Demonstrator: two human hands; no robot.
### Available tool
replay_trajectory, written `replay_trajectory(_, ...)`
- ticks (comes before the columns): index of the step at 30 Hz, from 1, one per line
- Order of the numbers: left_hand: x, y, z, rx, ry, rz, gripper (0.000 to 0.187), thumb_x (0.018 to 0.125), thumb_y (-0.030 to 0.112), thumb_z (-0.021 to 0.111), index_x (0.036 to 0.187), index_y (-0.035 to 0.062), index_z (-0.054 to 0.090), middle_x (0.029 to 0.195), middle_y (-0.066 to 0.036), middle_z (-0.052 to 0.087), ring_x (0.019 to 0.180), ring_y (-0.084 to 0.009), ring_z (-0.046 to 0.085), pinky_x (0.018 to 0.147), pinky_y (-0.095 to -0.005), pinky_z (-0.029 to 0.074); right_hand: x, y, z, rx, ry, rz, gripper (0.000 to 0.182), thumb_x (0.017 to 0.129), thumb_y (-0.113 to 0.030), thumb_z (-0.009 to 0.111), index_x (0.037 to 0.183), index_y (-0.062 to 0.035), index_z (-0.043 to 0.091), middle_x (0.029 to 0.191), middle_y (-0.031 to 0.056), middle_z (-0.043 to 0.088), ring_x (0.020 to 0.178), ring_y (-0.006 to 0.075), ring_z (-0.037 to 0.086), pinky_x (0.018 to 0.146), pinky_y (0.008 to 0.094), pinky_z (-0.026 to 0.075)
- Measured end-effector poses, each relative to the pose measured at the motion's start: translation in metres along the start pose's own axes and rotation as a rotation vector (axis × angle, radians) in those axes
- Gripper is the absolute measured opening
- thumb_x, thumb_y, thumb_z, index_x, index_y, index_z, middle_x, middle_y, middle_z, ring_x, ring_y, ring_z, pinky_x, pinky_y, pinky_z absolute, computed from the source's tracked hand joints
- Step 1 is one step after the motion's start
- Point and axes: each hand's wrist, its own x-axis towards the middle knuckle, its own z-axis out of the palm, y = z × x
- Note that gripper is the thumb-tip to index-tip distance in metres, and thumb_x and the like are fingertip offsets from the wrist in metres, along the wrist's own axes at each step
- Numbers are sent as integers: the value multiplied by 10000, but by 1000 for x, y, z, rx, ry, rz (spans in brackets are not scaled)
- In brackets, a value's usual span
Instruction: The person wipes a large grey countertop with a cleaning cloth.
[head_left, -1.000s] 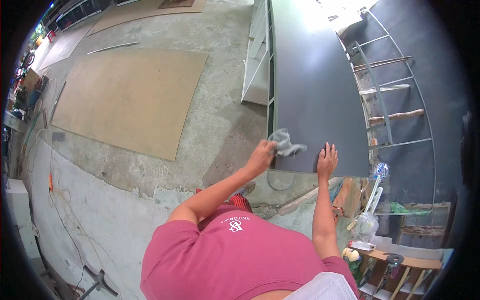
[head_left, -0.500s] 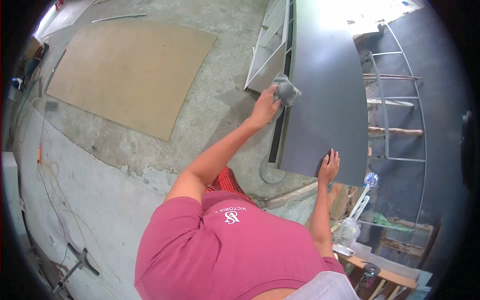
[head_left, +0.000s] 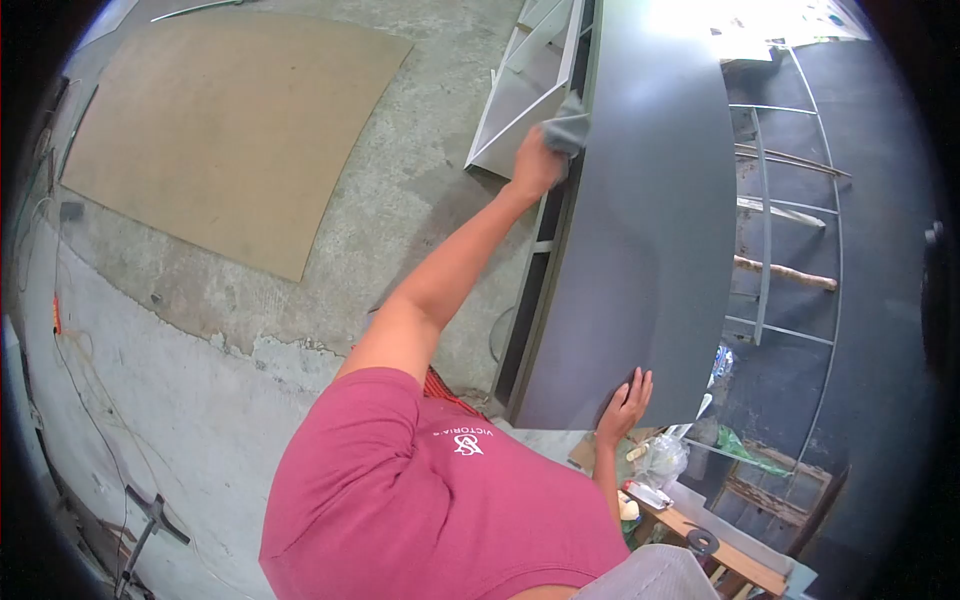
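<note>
A crumpled grey cloth (head_left: 567,128) is gripped in my left hand (head_left: 538,165), its fingers wrapped around it and slightly blurred. The cloth lies against the left edge of a long, smooth dark grey panel (head_left: 650,200). Along that edge runs a side face with dark recesses (head_left: 520,345). My right hand (head_left: 627,403) rests on the panel's near end, fingers stretched out, holding nothing.
A large brown board (head_left: 235,130) lies on the concrete floor at left. White-framed panels (head_left: 525,90) stand just beyond the cloth. A metal rack (head_left: 835,250) is at right, with a cluttered wooden bench (head_left: 735,550) below. A black cross-shaped stand (head_left: 157,515) is at lower left.
My left hand has moved the cloth farther away along the panel's left edge. My right hand stays on the near end. The whole view has shifted, so the panel's near end appears lower.
</note>
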Motion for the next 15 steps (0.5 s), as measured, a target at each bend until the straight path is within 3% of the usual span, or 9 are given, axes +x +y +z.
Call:
replay_trajectory(3, 49, -20, 35, 109, -58, 22, 206, 775, 87, 532, 974, 45, 571, 938, -204, 558, 918, -405, 545, 783, -469, 451, 5, -4, 0, -5, -50, 42, 410, 912, -208, 408, 1299, -83, 463, 1412, 125, 353, 1304, 343, 297, 1068, 438, 228)
replay_trajectory(5, 43, -36, 36, 193, -100, 36, 210, 777, 96, 541, 981, 51, 567, 932, -201, 553, 919, -400, 555, 781, -466, 458, 6, -9, -1, 19, -65, 68, 414, 913, -205, 401, 1302, -74, 459, 1418, 120, 344, 1313, 332, 285, 1071, 433, 222)
replay_trajectory(7, 28, -56, 19, 341, -273, -219, 232, 777, 117, 558, 1001, 56, 562, 928, -215, 558, 904, -398, 569, 767, -472, 468, 7, -6, 1, 21, -66, 69, 416, 913, -204, 400, 1301, -68, 458, 1417, 122, 345, 1313, 330, 286, 1072, 433, 220)
replay_trajectory(9, -1, -96, 10, 401, -365, -347, 248, 763, 122, 578, 997, 43, 556, 928, -232, 558, 874, -411, 569, 750, -484, 467, 6, -3, 1, 28, -54, 69, 417, 912, -202, 399, 1301, -62, 457, 1415, 123, 347, 1314, 329, 286, 1073, 433, 219)
replay_trajectory(11, -44, -111, 2, 371, -366, -328, 270, 753, 126, 595, 1001, 29, 550, 939, -229, 563, 893, -416, 560, 763, -478, 457, 7, -1, 0, 13, -44, 43, 410, 906, -199, 412, 1293, -74, 472, 1407, 128, 358, 1309, 331, 292, 1070, 441, 222)
replay_trajectory(15, -115, -5, -43, 168, -327, -223, 321, 797, 94, 544, 1107, 11, 548, 967, -219, 565, 967, -391, 528, 835, -424, 428, 4, 4, -2, 26, 4, 17, 398, 889, -201, 445, 1271, -102, 501, 1384, 131, 388, 1287, 341, 323, 1059, 444, 241)
